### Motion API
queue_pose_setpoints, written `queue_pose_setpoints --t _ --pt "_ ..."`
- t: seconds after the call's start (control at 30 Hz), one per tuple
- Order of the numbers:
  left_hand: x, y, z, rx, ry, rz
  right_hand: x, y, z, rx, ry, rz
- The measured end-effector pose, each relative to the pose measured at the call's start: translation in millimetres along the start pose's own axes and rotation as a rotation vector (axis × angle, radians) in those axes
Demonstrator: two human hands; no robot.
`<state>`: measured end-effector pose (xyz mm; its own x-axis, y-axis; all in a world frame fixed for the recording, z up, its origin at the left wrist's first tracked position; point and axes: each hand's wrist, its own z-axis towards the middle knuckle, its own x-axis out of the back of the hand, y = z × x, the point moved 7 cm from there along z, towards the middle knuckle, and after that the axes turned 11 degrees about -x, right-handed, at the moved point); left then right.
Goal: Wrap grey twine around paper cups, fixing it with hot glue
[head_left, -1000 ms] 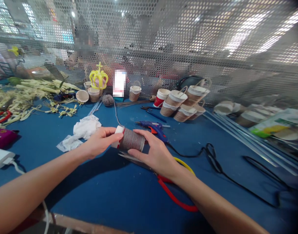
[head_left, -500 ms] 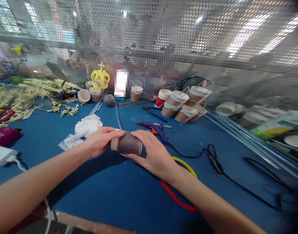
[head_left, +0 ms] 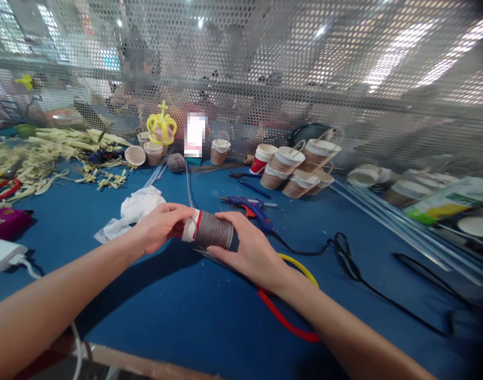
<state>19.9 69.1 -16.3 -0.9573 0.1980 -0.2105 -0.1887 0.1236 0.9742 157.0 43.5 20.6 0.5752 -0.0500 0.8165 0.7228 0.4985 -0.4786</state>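
Note:
A paper cup (head_left: 214, 230) wrapped in grey yarn lies sideways between my hands, with a white and red band bare at its left end. My left hand (head_left: 160, 227) pinches that left end, thumb and fingers together at the rim. Around the right end curve the fingers and thumb of my right hand (head_left: 251, 248). A strand of grey yarn (head_left: 189, 184) runs from the cup back to a grey yarn ball (head_left: 176, 162). Beneath the cup, a thin flat item is mostly hidden.
A blue glue gun (head_left: 251, 207) with a black cord lies right of the cup. Crumpled white fabric (head_left: 141, 206) is at left. Wrapped cups (head_left: 287, 161) stand stacked behind, near a perforated metal screen (head_left: 241, 63). Red and yellow tubing (head_left: 285, 319) passes under my right forearm.
The cup has turned a little, and more of its red and white band shows. My left fingers have shifted slightly left toward its end. The right hand still holds the other end.

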Motion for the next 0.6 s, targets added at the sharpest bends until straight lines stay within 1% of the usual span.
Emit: queue_pose_setpoints --t 0.13,0.2,0.23,0.3,0.33,0.4,0.43,0.5,0.6 --pt "3.6 4 0 -0.047 0.026 0.12 -6 5 0 -0.077 -0.062 0.034" --pt "4.6 5 -1 -0.067 0.028 0.18 -4 8 3 -0.104 -0.096 0.087" --pt "5.3 6 -1 -0.08 0.031 0.22 0 12 5 -0.129 -0.093 0.119" --pt "6.2 9 -1 -0.118 0.029 0.321 17 25 12 -0.221 -0.021 0.138" --pt "6.1 10 -1 -0.14 0.023 0.375 28 35 15 -0.296 0.037 0.094" --pt "4.7 14 -2 -0.195 -0.001 0.472 49 59 20 -0.478 0.123 -0.116" --pt "4.1 16 -2 -0.222 -0.009 0.514 55 73 20 -0.579 0.114 -0.265" --pt "3.5 19 -3 -0.266 -0.016 0.587 58 92 23 -0.661 0.06 -0.362" --pt "3.1 20 -3 -0.301 -0.02 0.655 44 111 25 -0.693 -0.07 -0.383"
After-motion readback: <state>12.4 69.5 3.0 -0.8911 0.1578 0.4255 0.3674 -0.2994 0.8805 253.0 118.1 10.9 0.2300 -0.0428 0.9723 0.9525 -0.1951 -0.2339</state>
